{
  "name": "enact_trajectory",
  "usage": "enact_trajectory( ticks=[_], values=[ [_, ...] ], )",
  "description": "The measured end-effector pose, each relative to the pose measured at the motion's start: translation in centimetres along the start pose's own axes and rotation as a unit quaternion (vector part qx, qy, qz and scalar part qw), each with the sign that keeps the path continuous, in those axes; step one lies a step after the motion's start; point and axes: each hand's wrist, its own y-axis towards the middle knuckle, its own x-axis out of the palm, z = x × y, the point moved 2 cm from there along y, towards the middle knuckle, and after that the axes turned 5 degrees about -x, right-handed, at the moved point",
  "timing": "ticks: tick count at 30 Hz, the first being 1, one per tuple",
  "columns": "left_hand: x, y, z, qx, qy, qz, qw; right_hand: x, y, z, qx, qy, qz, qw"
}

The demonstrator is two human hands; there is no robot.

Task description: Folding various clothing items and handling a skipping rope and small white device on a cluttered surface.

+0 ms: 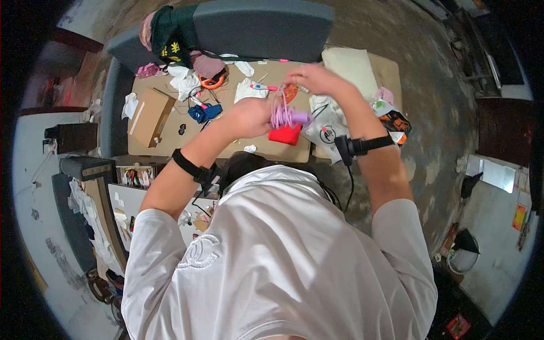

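My left hand (253, 117) grips a light purple device (301, 117) by one end. The grip hides part of it, so its exact kind is unclear. A pinkish-purple cord (282, 115) is wound around the device in several loops. Above and to the right, my right hand (312, 79) is bent over with its fingers pinched on the cord's upper stretch. Just below the device lies a red pouch-like object (285, 135). A red-orange patterned item (290, 92) is between the hands, and a white pen-like stick with blue and pink ends (263, 87) lies beyond my left hand.
The beige sofa seat (221, 148) bears a cardboard box (151, 117), a dark blue cloth bundle (205, 112), orange-handled scissors or a ring-like item (211, 81) and white cloths. At right are a cream cushion (350, 70) and a printed plastic bag (326, 134). The grey backrest (263, 29) stands behind.
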Motion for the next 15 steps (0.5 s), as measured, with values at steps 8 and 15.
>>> enact_trajectory(
  ticks=[8,15],
  values=[
    [4.0,-0.1,-7.0,-0.317,-0.168,0.158,0.920,10.3,-3.3,-5.1,0.090,-0.048,-0.002,0.995],
    [6.4,0.6,-3.7,-0.272,-0.053,-0.020,0.961,5.3,-1.2,-6.6,0.045,-0.174,0.006,0.984]
  ],
)
